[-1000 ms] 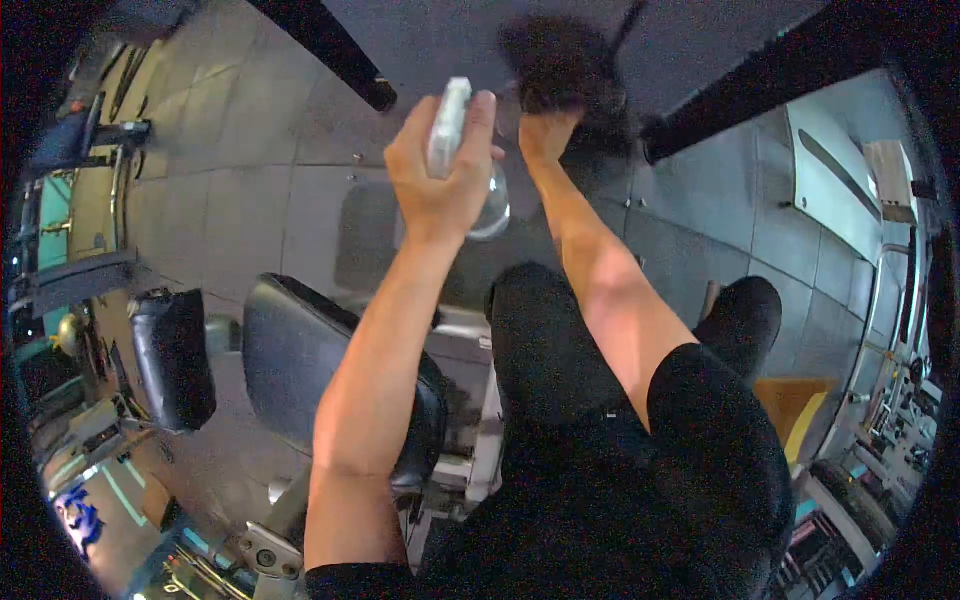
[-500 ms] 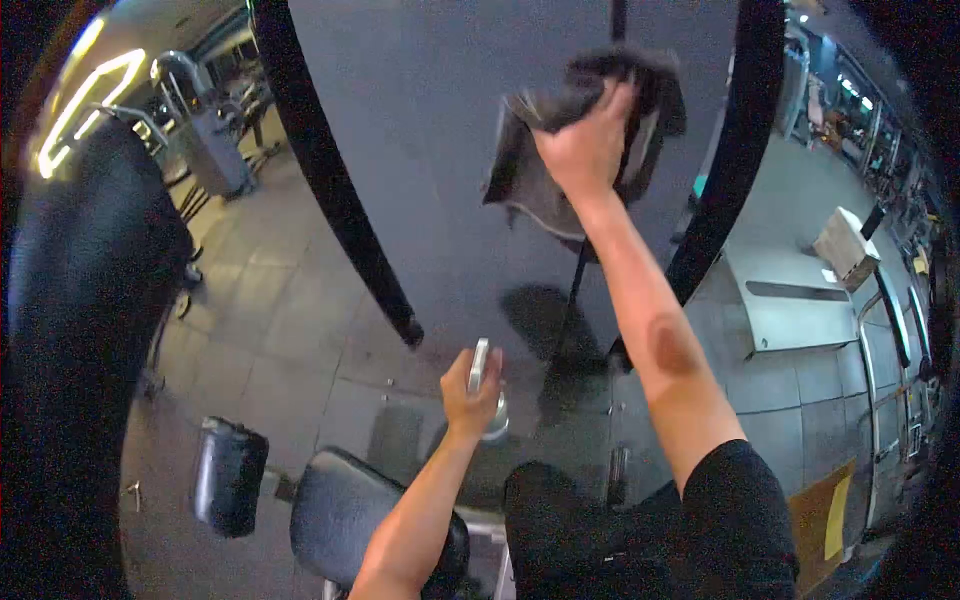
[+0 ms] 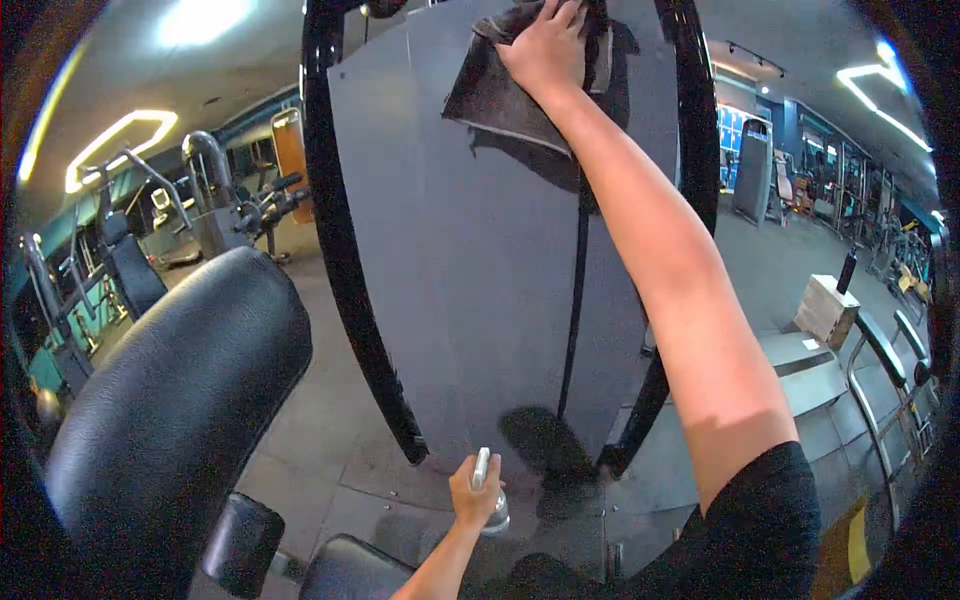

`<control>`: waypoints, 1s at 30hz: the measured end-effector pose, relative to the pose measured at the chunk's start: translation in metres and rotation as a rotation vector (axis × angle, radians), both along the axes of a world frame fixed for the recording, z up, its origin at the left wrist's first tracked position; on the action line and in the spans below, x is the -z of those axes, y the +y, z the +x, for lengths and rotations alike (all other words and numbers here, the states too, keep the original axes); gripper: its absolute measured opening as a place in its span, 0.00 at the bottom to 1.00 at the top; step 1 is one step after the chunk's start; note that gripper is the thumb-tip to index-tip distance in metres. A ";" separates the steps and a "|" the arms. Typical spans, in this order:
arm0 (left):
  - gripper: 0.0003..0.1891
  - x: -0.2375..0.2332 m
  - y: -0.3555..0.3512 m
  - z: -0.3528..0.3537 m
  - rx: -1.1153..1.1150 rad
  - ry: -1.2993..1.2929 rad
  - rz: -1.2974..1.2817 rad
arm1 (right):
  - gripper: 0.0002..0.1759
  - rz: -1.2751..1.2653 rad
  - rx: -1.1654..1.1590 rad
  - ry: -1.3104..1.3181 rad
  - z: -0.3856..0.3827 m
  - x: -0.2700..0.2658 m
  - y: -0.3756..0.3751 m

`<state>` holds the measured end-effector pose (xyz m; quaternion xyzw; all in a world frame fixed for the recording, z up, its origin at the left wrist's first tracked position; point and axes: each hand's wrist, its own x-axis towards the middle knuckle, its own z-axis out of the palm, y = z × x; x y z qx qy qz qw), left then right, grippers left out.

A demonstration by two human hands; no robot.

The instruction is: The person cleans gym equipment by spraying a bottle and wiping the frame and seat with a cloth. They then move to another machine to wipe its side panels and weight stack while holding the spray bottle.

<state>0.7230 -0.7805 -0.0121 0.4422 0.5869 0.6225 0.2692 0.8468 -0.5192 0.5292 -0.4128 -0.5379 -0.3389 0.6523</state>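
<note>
1. The right hand (image 3: pixel 548 50) holds a dark cloth (image 3: pixel 505 95) against the upper part of the grey panel (image 3: pixel 450 230). Its fingers are partly spread over the fabric, likely to press it on over a broad area. The cloth's free part reaches below and to the left of this grip, which suggests it is held near one side rather than bunched whole in the palm.

2. The left hand (image 3: pixel 473 490) is closed around a spray bottle (image 3: pixel 498 515), well below the other grip. The white spray head (image 3: pixel 482 468) shows above the fist and the clear body below it. This hold probably keeps the bottle ready to use and out of the right arm's way. Whether a finger lies on the trigger, I cannot tell.

3. Black posts stand on both sides of the right hand's grip, one left (image 3: pixel 340 220) and one right (image 3: pixel 700 130), seemingly to frame the panel.

4. To the left of the left hand are a large black pad (image 3: pixel 180 370), a small pad (image 3: pixel 243 540) and, lower down, a seat pad (image 3: pixel 350 570).

5. Count: two hands, one cloth, one held spray bottle, one panel, two posts, three nearby pads.
</note>
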 end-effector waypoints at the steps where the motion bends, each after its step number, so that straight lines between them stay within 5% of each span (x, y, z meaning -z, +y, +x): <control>1: 0.16 0.019 0.008 -0.005 -0.012 0.059 0.038 | 0.63 0.050 0.049 0.007 -0.003 -0.012 0.003; 5: 0.17 0.009 0.009 0.003 -0.002 0.061 -0.038 | 0.49 0.134 0.061 -0.198 -0.033 -0.024 -0.012; 6: 0.17 0.010 0.010 0.001 0.003 0.063 -0.042 | 0.55 0.167 0.108 -0.418 -0.041 -0.022 -0.003; 8: 0.17 0.016 0.010 0.001 0.012 0.044 -0.018 | 0.53 0.348 0.051 -0.535 -0.071 0.006 0.024; 11: 0.17 0.016 0.006 -0.002 0.009 -0.025 0.010 | 0.42 0.073 -0.087 -0.777 -0.070 0.049 -0.012; 16: 0.15 0.018 0.006 -0.008 -0.013 -0.052 0.028 | 0.37 0.120 -0.195 -1.088 -0.056 0.157 -0.011; 21: 0.13 0.011 0.001 -0.009 0.015 -0.087 -0.023 | 0.28 0.029 -0.234 -0.918 0.004 0.235 -0.017; 24: 0.13 -0.006 -0.007 -0.007 0.027 -0.016 -0.053 | 0.30 -0.097 -0.282 -0.746 0.054 0.285 -0.025; 26: 0.12 -0.002 -0.008 -0.008 0.044 -0.062 -0.032 | 0.31 0.050 -0.224 -0.648 0.087 0.319 -0.019; 28: 0.12 -0.001 -0.003 -0.008 0.051 -0.120 0.003 | 0.33 -0.045 -0.350 -0.549 0.116 0.346 -0.020; 30: 0.13 -0.001 -0.003 -0.010 0.019 -0.026 -0.068 | 0.41 -0.526 -0.156 -0.668 0.156 0.392 0.004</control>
